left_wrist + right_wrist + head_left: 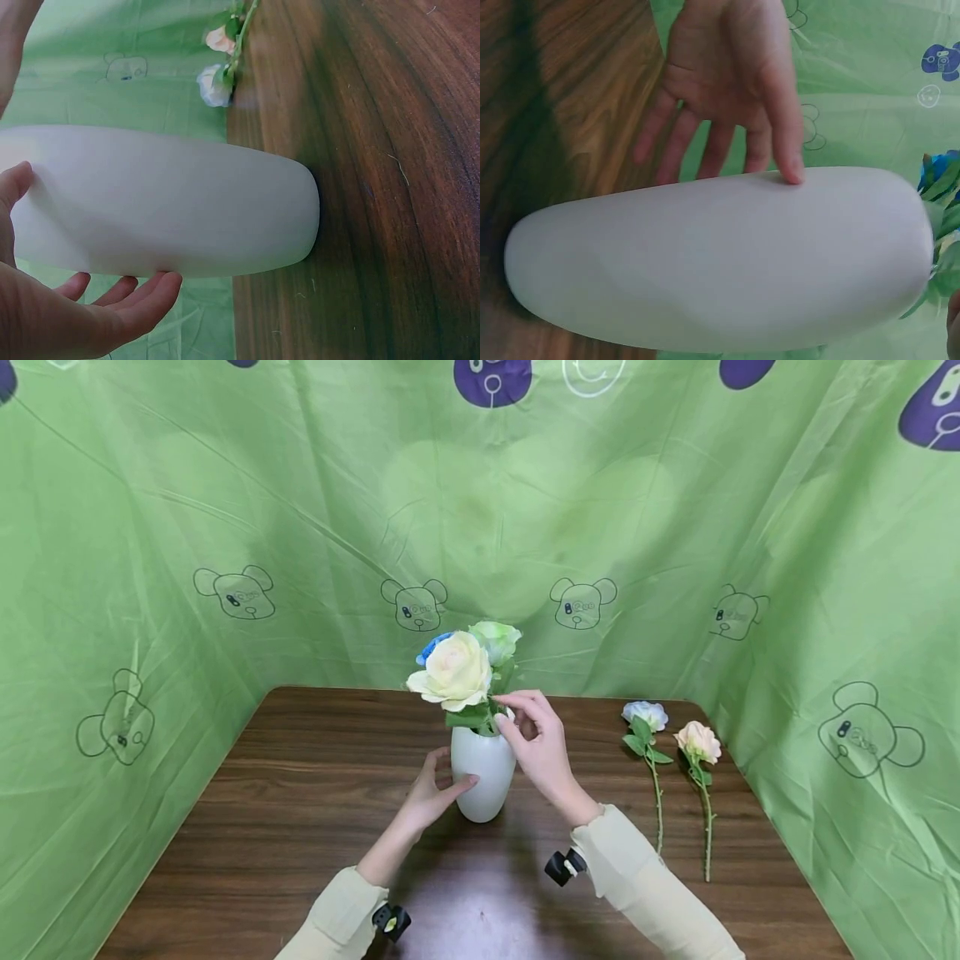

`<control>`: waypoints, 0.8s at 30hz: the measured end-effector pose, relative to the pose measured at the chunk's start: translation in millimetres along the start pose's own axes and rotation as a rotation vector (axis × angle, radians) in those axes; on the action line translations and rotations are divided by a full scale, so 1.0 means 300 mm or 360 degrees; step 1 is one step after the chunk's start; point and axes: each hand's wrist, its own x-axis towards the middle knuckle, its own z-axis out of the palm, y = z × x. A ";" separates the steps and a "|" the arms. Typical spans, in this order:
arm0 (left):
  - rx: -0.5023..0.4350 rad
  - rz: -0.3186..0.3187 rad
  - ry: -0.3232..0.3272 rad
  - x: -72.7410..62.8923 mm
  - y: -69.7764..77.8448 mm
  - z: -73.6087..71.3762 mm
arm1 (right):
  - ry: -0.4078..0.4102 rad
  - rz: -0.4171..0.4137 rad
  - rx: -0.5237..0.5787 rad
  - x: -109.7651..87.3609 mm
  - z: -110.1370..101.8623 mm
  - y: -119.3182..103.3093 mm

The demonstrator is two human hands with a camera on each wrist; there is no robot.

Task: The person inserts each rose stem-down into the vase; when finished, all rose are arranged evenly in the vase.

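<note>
A white vase (483,772) stands upright on the table. My left hand (429,793) holds it from the left, thumb on its front and the other fingers round its far side; the left wrist view shows that grip on the pale wall. In the vase are a large cream rose (456,668), a light green flower (497,642) and a partly hidden blue flower (433,648). My right hand (542,742) is at the stems and leaves just above the rim, thumb and index bent toward them. I cannot tell whether it pinches a stem.
To the right on the brown wooden table (300,793) lie a pale blue flower (646,717) and a peach rose (699,742), their stems pointing toward the near side. A green curtain (337,527) with bear outlines surrounds the table at the back and sides.
</note>
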 end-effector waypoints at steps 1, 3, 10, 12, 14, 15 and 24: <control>-0.0010 -0.0002 -0.0005 -0.006 0.011 0.000 | -0.0039 -0.0010 0.0005 0.007 0.001 -0.020; -0.0012 0.0002 -0.0008 -0.003 0.007 -0.001 | -0.0113 0.0002 -0.0017 0.019 0.006 -0.045; 0.0021 0.0010 0.0019 0.034 -0.064 0.002 | -0.0237 0.0021 -0.0085 0.050 0.035 -0.041; 0.0020 0.0013 0.0022 0.037 -0.071 0.003 | -0.0251 0.0005 -0.0135 0.052 0.041 -0.013; 0.0019 0.0013 0.0022 0.037 -0.070 0.004 | -0.0251 -0.0005 -0.0203 0.051 0.043 0.019; 0.0022 0.0016 0.0021 0.035 -0.067 0.003 | -0.0249 -0.0009 -0.0238 0.049 0.044 0.037; 0.0045 0.0034 0.0010 -0.010 0.018 0.002 | -0.0241 0.0090 -0.0252 0.022 0.024 0.104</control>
